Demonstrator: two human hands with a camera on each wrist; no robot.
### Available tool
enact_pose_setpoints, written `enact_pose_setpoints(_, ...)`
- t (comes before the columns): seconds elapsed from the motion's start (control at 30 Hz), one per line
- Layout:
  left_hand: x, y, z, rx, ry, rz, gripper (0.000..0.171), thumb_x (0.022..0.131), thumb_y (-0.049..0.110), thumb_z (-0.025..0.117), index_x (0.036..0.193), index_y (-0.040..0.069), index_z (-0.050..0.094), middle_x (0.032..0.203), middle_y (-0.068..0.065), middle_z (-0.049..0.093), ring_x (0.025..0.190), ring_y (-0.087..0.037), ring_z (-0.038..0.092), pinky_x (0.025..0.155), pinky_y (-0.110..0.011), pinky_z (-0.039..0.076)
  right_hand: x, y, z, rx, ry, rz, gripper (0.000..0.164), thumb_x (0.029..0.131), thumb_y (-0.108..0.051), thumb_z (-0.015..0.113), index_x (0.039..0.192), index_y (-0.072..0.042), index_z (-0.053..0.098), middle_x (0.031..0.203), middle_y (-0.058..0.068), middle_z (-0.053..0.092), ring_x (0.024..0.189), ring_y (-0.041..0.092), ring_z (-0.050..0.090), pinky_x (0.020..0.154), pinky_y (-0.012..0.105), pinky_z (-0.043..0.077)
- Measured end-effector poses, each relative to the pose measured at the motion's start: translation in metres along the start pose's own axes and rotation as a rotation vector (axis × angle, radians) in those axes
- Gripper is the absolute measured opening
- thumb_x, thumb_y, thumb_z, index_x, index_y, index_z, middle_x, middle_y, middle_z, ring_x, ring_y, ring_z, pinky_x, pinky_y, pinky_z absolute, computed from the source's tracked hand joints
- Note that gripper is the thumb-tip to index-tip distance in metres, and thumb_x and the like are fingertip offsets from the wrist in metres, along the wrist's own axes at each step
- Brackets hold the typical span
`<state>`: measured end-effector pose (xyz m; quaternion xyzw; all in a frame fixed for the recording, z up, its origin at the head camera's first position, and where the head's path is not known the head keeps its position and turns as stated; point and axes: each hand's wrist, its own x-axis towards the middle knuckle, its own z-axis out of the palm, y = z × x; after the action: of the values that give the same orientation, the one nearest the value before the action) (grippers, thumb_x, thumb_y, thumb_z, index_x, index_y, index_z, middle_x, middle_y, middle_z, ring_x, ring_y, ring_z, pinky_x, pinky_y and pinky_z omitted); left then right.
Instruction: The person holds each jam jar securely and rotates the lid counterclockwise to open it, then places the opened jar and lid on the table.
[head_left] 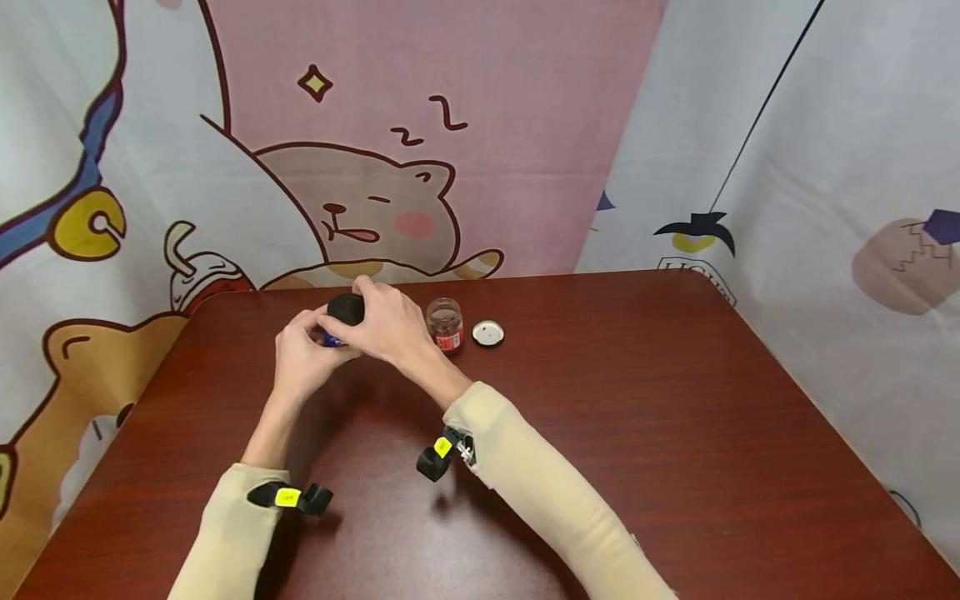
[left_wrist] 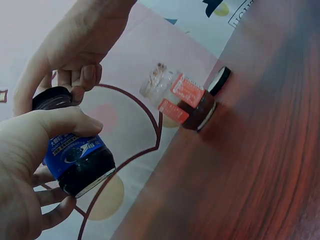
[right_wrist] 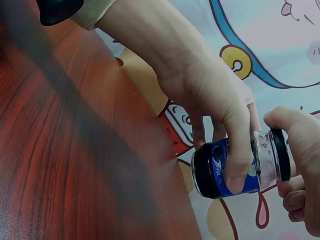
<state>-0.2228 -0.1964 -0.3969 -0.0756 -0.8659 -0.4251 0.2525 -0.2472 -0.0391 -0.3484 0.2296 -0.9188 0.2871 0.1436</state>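
Note:
My left hand [head_left: 303, 354] holds a glass jar [left_wrist: 82, 165] with a blue label and dark contents, off the table and tilted. Thumb and fingers wrap its body, as the right wrist view shows. A black lid [right_wrist: 281, 155] sits at the jar's neck, and my right hand [head_left: 390, 321] grips this lid by its edge. To the right stands a second glass jar [head_left: 446, 327] with a red label, uncovered, brown contents low inside. Beside it, a lid [head_left: 488, 334] lies with its pale inner side up.
The brown wooden table [head_left: 637, 417] reaches back to a cartoon-printed curtain [head_left: 525, 125]. Both sleeves carry a black wrist strap with a camera mount [head_left: 300, 498].

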Motion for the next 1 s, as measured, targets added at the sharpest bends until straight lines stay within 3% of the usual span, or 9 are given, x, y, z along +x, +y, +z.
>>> enact_pose_setpoints(0.3,0.0,0.017,-0.001,-0.013,-0.002,0.038,0.056,0.063,0.012,0.095,0.116,0.006,0.075,0.09,-0.012,0.066,0.078,-0.022,0.059,0.067,-0.02,0.041,-0.006,0.002,-0.017,0.064,0.049,-0.024,0.051,0.084,-0.061,0.072,0.103,-0.015,0.059,0.086,-0.005,0.063,0.073,0.009,0.058,0.06,0.023,0.045)
enact_pose_setpoints(0.6,-0.004,0.037,0.0,-0.047,0.002,0.065,0.055,0.063,0.012,0.095,0.114,0.005,0.075,0.088,-0.01,0.064,0.075,-0.021,0.059,0.063,-0.012,0.043,-0.014,0.001,-0.038,0.098,0.042,-0.016,0.048,0.084,-0.06,0.072,0.101,-0.017,0.06,0.086,-0.007,0.063,0.076,0.009,0.058,0.064,0.023,0.045)
enact_pose_setpoints(1.0,-0.008,0.059,0.007,-0.093,-0.004,0.097,0.049,0.063,0.013,0.095,0.107,0.004,0.075,0.082,-0.006,0.059,0.07,-0.017,0.056,0.061,-0.015,0.043,-0.028,0.003,-0.067,0.109,0.064,0.001,0.049,0.084,-0.062,0.07,0.106,-0.02,0.06,0.092,-0.008,0.064,0.076,0.009,0.059,0.065,0.025,0.046)
